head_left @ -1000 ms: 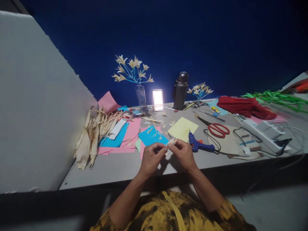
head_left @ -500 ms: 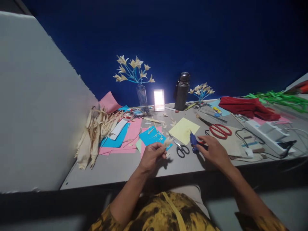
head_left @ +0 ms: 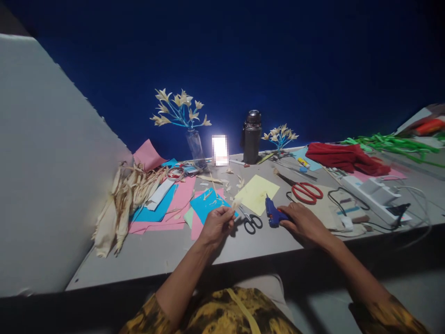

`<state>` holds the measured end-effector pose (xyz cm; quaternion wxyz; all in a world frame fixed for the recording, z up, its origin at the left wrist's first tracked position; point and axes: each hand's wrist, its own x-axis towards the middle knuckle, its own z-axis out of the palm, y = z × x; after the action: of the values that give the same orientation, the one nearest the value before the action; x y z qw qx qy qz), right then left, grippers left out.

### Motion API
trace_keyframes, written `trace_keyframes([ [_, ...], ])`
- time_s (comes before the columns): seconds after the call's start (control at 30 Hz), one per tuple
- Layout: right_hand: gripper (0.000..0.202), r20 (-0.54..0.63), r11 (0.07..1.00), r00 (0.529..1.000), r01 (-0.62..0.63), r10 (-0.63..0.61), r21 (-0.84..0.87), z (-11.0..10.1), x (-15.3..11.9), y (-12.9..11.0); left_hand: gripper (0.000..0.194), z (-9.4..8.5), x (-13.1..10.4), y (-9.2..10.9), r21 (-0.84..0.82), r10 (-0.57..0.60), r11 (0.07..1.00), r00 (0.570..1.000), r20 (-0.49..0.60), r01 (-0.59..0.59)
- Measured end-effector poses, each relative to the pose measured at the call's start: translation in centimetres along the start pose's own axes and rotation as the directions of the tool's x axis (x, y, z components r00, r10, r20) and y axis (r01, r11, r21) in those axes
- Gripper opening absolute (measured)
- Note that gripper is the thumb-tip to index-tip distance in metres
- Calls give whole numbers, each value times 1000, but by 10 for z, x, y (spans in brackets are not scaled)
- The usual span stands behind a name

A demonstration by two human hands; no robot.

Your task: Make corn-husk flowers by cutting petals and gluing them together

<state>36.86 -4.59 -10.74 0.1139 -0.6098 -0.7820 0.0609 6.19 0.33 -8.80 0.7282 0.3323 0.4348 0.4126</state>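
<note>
My left hand [head_left: 219, 224] pinches a small pale husk piece [head_left: 237, 203] above the front of the table, beside the blue paper [head_left: 205, 207]. My right hand [head_left: 301, 221] has its fingers closed round the handle of a blue glue gun [head_left: 274, 213], whose nozzle points away toward the yellow paper [head_left: 257, 192]. Between the two hands lie black-handled scissors [head_left: 252, 223]. Red-handled scissors [head_left: 307, 192] rest beyond my right hand.
Dried husks [head_left: 110, 218] hang over pink paper at the left. At the back stand a glass vase [head_left: 195, 146] with husk flowers, a glowing phone [head_left: 220, 149] and a dark flask [head_left: 252, 139]. A white power strip [head_left: 375, 197] lies at the right.
The whole view has shifted, so the table's things appear further left and slightly lower. My right hand's fingers have closed on the glue gun's handle. My left hand still holds the husk piece.
</note>
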Motion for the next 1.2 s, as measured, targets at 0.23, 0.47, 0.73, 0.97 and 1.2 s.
trace_keyframes([
  [0.23,38,-237,922,971,121,-32,369,-9,-9,22,35,11,17,-1,29,56,998,998,-5,-56],
  [0.47,42,-92,796,981,190,-169,575,-24,-10,-9,31,26,33,-7,-6,77,997,994,77,-76],
  [0.73,35,-119,734,947,309,-300,605,-33,1,-32,35,33,37,-10,68,115,991,993,39,-118],
  [0.97,36,-119,717,934,337,-338,610,-32,4,-32,40,34,35,-11,171,215,961,976,37,-218],
  [1.2,32,-109,720,935,331,-337,610,-31,4,-32,35,37,30,-7,187,219,956,974,59,-227],
])
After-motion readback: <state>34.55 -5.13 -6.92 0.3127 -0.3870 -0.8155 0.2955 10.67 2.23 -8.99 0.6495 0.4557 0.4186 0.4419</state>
